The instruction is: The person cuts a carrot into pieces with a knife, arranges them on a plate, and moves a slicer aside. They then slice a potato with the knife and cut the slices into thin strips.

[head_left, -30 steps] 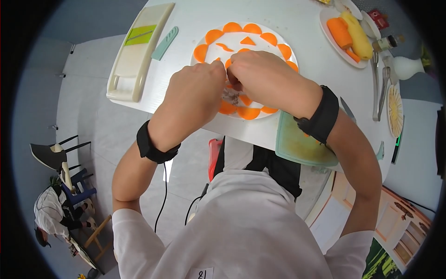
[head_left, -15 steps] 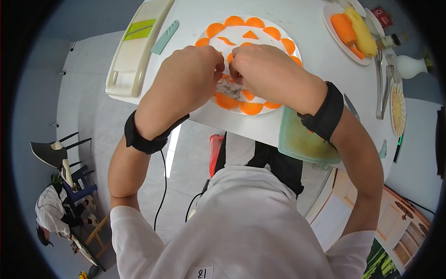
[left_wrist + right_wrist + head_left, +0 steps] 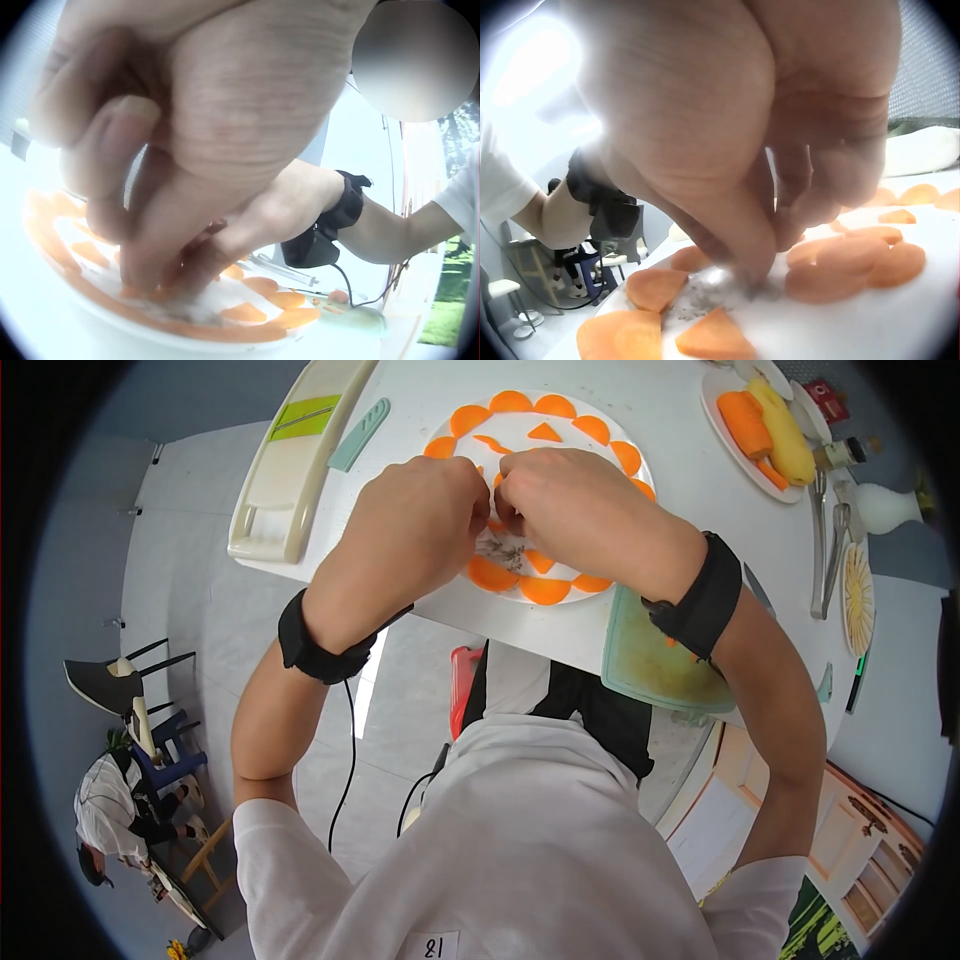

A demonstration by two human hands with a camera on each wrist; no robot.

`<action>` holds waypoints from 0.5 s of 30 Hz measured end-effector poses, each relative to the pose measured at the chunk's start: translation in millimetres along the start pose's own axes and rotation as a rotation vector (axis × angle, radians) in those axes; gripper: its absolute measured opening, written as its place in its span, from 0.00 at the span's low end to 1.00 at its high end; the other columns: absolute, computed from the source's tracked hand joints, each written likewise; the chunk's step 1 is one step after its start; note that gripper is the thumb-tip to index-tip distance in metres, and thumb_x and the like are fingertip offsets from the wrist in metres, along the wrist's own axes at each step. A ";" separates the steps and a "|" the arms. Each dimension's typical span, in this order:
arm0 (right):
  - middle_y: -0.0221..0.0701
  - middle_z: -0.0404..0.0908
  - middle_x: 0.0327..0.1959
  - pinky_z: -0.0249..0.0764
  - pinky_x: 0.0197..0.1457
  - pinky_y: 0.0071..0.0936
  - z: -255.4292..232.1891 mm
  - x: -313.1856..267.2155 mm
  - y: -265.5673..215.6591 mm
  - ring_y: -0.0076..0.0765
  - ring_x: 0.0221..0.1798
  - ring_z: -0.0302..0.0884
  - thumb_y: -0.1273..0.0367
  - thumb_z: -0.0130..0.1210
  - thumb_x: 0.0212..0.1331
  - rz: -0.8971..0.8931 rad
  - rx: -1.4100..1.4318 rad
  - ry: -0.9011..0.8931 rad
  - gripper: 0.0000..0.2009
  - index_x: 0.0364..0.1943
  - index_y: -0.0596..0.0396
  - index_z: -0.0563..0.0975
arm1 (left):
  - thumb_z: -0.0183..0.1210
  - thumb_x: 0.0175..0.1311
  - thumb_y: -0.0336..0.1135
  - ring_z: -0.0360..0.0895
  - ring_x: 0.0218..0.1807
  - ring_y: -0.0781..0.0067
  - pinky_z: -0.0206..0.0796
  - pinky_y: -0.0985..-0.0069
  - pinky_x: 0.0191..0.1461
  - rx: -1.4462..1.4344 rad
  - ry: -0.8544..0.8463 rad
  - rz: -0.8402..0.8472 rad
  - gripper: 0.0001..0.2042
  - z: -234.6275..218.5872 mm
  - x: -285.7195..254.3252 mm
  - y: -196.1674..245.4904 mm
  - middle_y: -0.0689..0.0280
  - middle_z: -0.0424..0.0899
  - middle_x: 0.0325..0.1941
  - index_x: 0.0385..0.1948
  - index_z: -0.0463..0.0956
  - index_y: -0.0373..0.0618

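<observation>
A white plate [image 3: 640, 455] carries a ring of orange carrot slices [image 3: 511, 401], with a carrot triangle [image 3: 545, 432] and a wavy carrot strip [image 3: 491, 444] inside. My left hand [image 3: 425, 505] and right hand [image 3: 575, 500] meet over the middle of the plate, fingers bent downward. In the left wrist view, fingertips of both come together low at the plate, orange showing right beside them. The right wrist view shows thumb and finger tips by a grey patch [image 3: 697, 296] and overlapping carrot slices [image 3: 840, 262]. I cannot tell whether the fingertips pinch a piece.
A white slicer [image 3: 285, 470] and a mint-green sheathed blade [image 3: 360, 435] lie left. Right of the plate are a green cutting board [image 3: 660, 660], a knife [image 3: 758, 588], metal tongs [image 3: 830, 565] and a plate with a whole carrot [image 3: 745, 425]. A person sits far left.
Both hands moved slightly farther up the view and stay close together over the plate. Left fingertips parted from the right, then came closer again. The head view has shifted a little.
</observation>
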State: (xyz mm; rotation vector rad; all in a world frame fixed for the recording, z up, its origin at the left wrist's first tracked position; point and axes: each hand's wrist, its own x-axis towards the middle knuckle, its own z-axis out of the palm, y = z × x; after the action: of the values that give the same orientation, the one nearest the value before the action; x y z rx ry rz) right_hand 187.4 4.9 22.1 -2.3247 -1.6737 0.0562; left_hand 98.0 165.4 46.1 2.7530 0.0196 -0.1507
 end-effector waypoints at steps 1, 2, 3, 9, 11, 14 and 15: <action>0.40 0.84 0.29 0.80 0.37 0.36 0.3 0.1 0.2 0.44 0.34 0.84 0.75 0.64 0.47 0.000 0.007 -0.010 0.04 0.29 0.59 0.83 | 0.61 0.61 0.27 0.84 0.31 0.52 0.76 0.64 0.40 0.005 0.011 0.011 0.07 0.1 -0.3 -0.8 0.50 0.87 0.31 0.35 0.85 0.34; 0.40 0.84 0.29 0.80 0.37 0.36 0.6 0.2 1.3 0.44 0.34 0.84 0.75 0.64 0.48 0.000 0.014 -0.021 0.04 0.29 0.59 0.84 | 0.62 0.60 0.27 0.84 0.31 0.52 0.76 0.65 0.40 0.009 0.022 0.022 0.07 0.3 -0.7 -2.0 0.50 0.87 0.31 0.36 0.85 0.34; 0.40 0.84 0.30 0.80 0.37 0.36 0.8 0.2 2.8 0.44 0.34 0.85 0.75 0.64 0.48 0.000 0.021 -0.031 0.04 0.29 0.59 0.84 | 0.62 0.60 0.26 0.84 0.31 0.53 0.76 0.65 0.40 0.014 0.034 0.033 0.07 0.5 -1.0 -2.8 0.50 0.87 0.31 0.36 0.86 0.34; 0.39 0.84 0.28 0.80 0.37 0.37 -22.3 0.0 11.0 0.44 0.34 0.85 0.73 0.64 0.49 0.107 0.016 -0.076 0.05 0.31 0.57 0.85 | 0.63 0.58 0.26 0.85 0.33 0.55 0.77 0.68 0.43 -0.001 0.026 -0.030 0.08 -11.2 -0.2 -1.8 0.52 0.88 0.32 0.37 0.86 0.36; 0.39 0.84 0.29 0.80 0.38 0.36 -14.1 -1.2 9.1 0.45 0.34 0.84 0.73 0.64 0.49 0.081 0.048 -0.045 0.05 0.31 0.57 0.85 | 0.62 0.58 0.25 0.85 0.34 0.55 0.77 0.68 0.43 0.009 0.020 -0.019 0.08 -8.8 -1.0 0.3 0.52 0.88 0.33 0.37 0.87 0.36; 0.38 0.82 0.33 0.78 0.44 0.38 -9.9 1.6 -0.7 0.45 0.38 0.82 0.75 0.59 0.52 0.134 0.088 -0.131 0.05 0.31 0.59 0.85 | 0.62 0.58 0.24 0.85 0.35 0.56 0.77 0.69 0.44 0.018 -0.012 -0.018 0.08 -8.9 0.2 4.1 0.52 0.88 0.34 0.37 0.87 0.36; 0.37 0.81 0.35 0.76 0.47 0.39 -9.4 2.8 -3.1 0.46 0.41 0.80 0.75 0.56 0.54 0.165 0.099 -0.182 0.06 0.32 0.60 0.84 | 0.62 0.58 0.24 0.86 0.35 0.56 0.77 0.69 0.45 0.021 -0.026 -0.021 0.08 -9.2 0.5 4.7 0.52 0.88 0.34 0.37 0.87 0.36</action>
State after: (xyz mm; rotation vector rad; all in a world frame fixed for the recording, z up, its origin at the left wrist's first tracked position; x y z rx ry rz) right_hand 187.2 6.5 32.2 -2.4385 -1.5145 0.3862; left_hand 99.6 164.5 56.3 2.7724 0.0404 -0.1930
